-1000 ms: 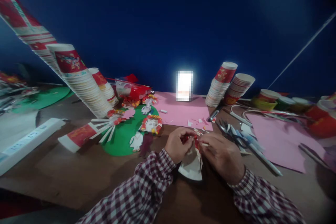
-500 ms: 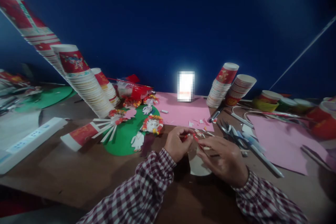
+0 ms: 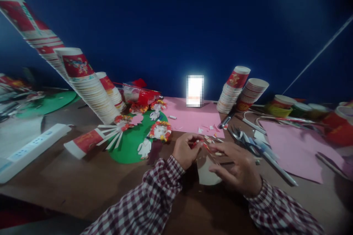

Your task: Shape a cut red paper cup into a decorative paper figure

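Note:
My left hand [image 3: 185, 152] is closed, its thumb and forefinger pinching a small red-and-yellow paper strip [image 3: 206, 147]. Just right of it, my right hand [image 3: 238, 167] has its thumb spread well away from the fingers and grips nothing that I can see. Its fingertips hover close to the strip's free end; whether they touch it I cannot tell. Below both hands lies a pale, curved-edged piece of paper [image 3: 207, 174], partly hidden by the right hand. Small paper scraps [image 3: 211, 139] are scattered just beyond the fingertips.
At left, a green sheet [image 3: 125, 150] bears paper figures [image 3: 145, 148] and a ringed ornament [image 3: 160, 130], near a cut paper cup [image 3: 84, 143]. Stacked cups [image 3: 88, 88] lean behind. A power strip [image 3: 35, 147], scissors [image 3: 242, 136], pink sheets [image 3: 182, 114] and a bright blurred screen [image 3: 195, 91] surround.
My right hand has let go of the strip, its thumb dropping away from the fingers. My left hand keeps its pinch in nearly the same place.

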The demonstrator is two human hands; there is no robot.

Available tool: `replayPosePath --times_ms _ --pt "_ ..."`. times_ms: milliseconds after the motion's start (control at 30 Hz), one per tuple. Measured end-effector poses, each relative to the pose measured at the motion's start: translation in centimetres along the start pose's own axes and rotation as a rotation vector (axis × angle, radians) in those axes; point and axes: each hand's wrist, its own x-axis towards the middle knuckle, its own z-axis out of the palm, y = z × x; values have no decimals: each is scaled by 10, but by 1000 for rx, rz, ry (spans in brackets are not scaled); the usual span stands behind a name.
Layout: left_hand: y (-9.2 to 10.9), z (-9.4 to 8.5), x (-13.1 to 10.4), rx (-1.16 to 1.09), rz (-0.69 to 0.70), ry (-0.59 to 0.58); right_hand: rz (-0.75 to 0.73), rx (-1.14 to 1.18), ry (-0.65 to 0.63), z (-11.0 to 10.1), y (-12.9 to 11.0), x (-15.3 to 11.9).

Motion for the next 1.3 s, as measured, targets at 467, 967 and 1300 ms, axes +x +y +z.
replayPosePath --times_ms 467,967,1300 --pt "-1 1 -2 -5 32 13 53 -131 173 11 2 -1" --pt "3 2 -3 66 197 -68 166 -192 175 9 2 -1" --pt "4 3 -4 30 190 -55 133 -162 168 11 -1 -1"
